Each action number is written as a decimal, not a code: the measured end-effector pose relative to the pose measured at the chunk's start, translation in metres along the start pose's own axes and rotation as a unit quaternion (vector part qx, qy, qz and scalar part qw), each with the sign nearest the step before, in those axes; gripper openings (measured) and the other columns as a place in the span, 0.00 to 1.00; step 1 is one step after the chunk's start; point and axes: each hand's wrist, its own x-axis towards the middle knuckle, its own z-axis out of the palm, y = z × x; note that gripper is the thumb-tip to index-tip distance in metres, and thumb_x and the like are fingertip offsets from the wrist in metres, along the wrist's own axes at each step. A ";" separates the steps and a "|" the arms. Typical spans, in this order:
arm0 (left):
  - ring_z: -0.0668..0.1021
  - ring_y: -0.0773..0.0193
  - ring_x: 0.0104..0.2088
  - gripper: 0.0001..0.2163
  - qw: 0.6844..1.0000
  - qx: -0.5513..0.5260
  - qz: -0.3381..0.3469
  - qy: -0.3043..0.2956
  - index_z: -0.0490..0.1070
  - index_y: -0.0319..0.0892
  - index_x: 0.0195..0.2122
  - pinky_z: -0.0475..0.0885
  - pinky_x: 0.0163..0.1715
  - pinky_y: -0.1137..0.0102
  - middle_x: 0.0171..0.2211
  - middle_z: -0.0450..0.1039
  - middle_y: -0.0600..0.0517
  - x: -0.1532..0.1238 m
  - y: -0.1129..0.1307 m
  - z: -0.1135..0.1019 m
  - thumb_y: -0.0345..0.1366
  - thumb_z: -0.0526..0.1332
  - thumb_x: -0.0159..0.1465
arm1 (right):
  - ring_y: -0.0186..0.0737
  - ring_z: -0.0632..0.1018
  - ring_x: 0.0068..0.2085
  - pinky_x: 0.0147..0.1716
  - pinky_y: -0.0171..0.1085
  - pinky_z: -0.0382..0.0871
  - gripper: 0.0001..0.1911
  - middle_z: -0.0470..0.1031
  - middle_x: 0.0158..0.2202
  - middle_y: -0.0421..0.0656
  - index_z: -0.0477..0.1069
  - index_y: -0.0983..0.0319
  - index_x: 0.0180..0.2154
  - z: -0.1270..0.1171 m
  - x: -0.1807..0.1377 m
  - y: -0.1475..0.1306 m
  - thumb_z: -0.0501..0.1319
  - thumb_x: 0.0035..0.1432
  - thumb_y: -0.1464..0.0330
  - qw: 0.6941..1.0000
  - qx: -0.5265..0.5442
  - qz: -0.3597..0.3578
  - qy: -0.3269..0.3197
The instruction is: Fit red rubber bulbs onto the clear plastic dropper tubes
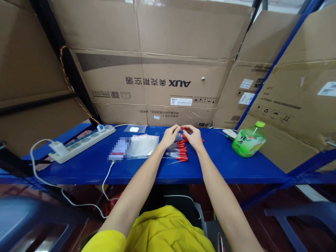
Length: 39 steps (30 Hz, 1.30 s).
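One tube (183,130) pinched, left hand (170,135), right hand (193,137)

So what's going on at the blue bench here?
A person works at the blue bench. The left hand and right hand meet over a row of red-capped tubes, both pinching a single tube at its far end. Clear plastic bags lie just left of the row, a power strip further left, a green bottle to the right.

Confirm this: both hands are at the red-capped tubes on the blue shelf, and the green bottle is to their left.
Wrong side: the head view shows the green bottle to their right. The left hand and right hand are at the red-capped tubes on the blue shelf.
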 end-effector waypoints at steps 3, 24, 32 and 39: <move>0.75 0.62 0.38 0.17 1.000 0.007 -0.002 0.010 0.74 0.41 0.39 0.66 0.41 0.72 0.36 0.76 0.51 0.000 0.001 0.000 0.47 0.51 0.72 | 0.45 0.83 0.42 0.47 0.42 0.76 0.15 0.83 0.40 0.45 0.80 0.61 0.39 0.001 0.000 0.000 0.66 0.55 0.58 1.000 0.003 0.012 0.013; 0.73 0.64 0.31 0.18 0.995 0.090 0.044 0.017 0.81 0.39 0.44 0.65 0.33 0.70 0.31 0.74 0.49 0.002 -0.011 -0.002 0.45 0.56 0.71 | 0.48 0.83 0.38 0.42 0.42 0.77 0.14 0.84 0.36 0.46 0.83 0.60 0.37 -0.005 0.000 0.005 0.69 0.53 0.57 0.999 -0.006 -0.004 0.053; 0.78 0.60 0.37 0.17 0.999 0.028 0.015 0.011 0.81 0.38 0.43 0.69 0.39 0.68 0.38 0.80 0.46 0.004 -0.010 0.000 0.45 0.57 0.70 | 0.48 0.84 0.38 0.40 0.42 0.79 0.18 0.84 0.38 0.46 0.81 0.61 0.41 0.000 -0.003 0.001 0.70 0.52 0.55 0.999 0.000 0.000 0.051; 0.77 0.60 0.36 0.19 0.999 0.047 0.024 -0.002 0.81 0.38 0.41 0.69 0.40 0.68 0.36 0.79 0.47 0.005 -0.008 -0.002 0.46 0.55 0.71 | 0.47 0.84 0.36 0.38 0.42 0.80 0.17 0.84 0.35 0.46 0.80 0.61 0.37 0.002 -0.004 -0.001 0.70 0.52 0.55 0.997 0.014 -0.012 0.072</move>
